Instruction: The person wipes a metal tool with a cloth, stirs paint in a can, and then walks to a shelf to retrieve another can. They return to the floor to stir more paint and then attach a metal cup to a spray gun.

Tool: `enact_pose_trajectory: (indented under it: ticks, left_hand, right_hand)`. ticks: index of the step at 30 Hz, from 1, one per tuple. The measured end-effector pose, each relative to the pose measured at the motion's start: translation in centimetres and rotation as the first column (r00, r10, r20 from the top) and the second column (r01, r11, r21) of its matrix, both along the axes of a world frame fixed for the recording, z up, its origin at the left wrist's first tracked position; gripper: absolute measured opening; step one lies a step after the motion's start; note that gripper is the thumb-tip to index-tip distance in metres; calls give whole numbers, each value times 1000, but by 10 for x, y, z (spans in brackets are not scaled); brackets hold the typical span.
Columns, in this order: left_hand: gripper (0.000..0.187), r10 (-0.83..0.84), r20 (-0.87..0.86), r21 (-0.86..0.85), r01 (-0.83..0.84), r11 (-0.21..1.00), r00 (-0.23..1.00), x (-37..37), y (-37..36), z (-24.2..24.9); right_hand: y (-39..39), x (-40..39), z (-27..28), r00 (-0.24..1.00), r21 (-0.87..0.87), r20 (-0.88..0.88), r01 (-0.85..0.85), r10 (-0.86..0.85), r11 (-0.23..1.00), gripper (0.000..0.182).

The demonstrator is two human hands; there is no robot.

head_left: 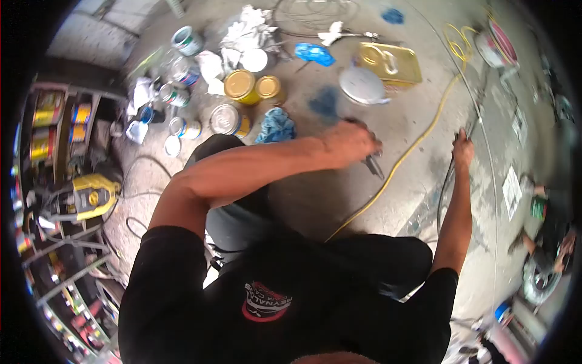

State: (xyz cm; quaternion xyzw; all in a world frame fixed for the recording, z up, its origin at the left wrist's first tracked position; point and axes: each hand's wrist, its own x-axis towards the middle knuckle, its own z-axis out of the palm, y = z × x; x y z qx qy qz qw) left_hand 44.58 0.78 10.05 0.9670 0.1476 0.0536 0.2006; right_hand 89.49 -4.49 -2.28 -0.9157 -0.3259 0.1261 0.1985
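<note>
My left hand (351, 143) is closed around a dark hand tool (374, 166) whose narrow end sticks out below the fingers; blur and the hand hide its kind. That arm reaches across in front of my body, above the concrete floor. Off to the right, my right hand (464, 150) is closed on a thin black hose or cable (447, 176), which hangs down beside the forearm. Near my left forearm lies a crumpled blue cloth (276, 125). A yellow hose (418, 142) runs along the floor between my hands.
Paint cans (240, 85) and crumpled paper (247, 33) crowd the floor at upper left. A round grey lid (362, 85) overlaps a yellow tin (406, 64). A bucket (497, 45) stands upper right. Shelves (60, 121) and a yellow machine (91, 197) line the left; another person's hand (559, 262) shows at right.
</note>
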Motion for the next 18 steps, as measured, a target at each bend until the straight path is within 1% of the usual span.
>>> enact_pose_trajectory:
  ticks: [2, 3, 5, 8, 9, 10, 11, 13, 14, 15, 16, 17, 18]
  left_hand:
    - [15, -48, -67, 51, 51, 997, 997, 1, -13, -9]
    - [14, -65, -79, 41, 68, 997, 995, 0, -20, -18]
    - [12, -118, -98, 18, 120, 993, 988, 0, -29, -32]
    - [12, -198, -112, -38, 194, 980, 974, 0, -36, -38]
    - [11, -209, -102, -54, 204, 978, 973, 0, -36, -35]
    - [11, -217, -92, -70, 211, 975, 972, -1, -35, -27]
    - [11, -224, -82, -92, 217, 972, 971, -3, -35, -20]
    - [13, -182, -81, -124, 171, 977, 980, 0, -31, -9]
    - [14, -163, -80, -139, 151, 979, 983, 1, -28, -5]
    - [16, -115, -24, -153, 110, 982, 993, 0, -25, 0]
    - [17, -70, 34, -164, 74, 984, 997, 0, -18, 5]
    - [18, -24, 92, -173, 40, 984, 995, -1, -11, 8]
    - [20, 8, 140, -170, 16, 985, 990, -1, -6, 8]
  right_hand:
    - [1, 11, -33, 969, -37, 245, -27, 35, 999, 62]
    - [-1, -1, -28, 957, 13, 282, -77, 70, 997, 59]
    - [-2, -18, -15, 948, 37, 295, -139, 123, 990, 55]
    - [-14, -63, 22, 946, 141, 68, -324, 317, 936, 45]
    - [-21, -81, 33, 924, 160, -113, -345, 365, 925, 41]
    - [-29, -101, 43, 867, 183, -291, -364, 404, 913, 37]
    - [-39, -123, 55, 778, 204, -460, -377, 428, 903, 34]
    - [-52, -176, 99, 583, 144, -731, -376, 354, 915, 30]
    - [-58, -191, 109, 484, 214, -768, -423, 419, 880, 32]
    - [-64, -203, 115, 383, 287, -791, -455, 476, 843, 34]
    - [-65, -215, 115, 321, 357, -774, -491, 546, 795, 31]
    - [-67, -213, 118, 342, 191, -836, -552, 430, 812, 28]
    - [-64, -228, 127, 383, 265, -742, -586, 550, 766, 31]
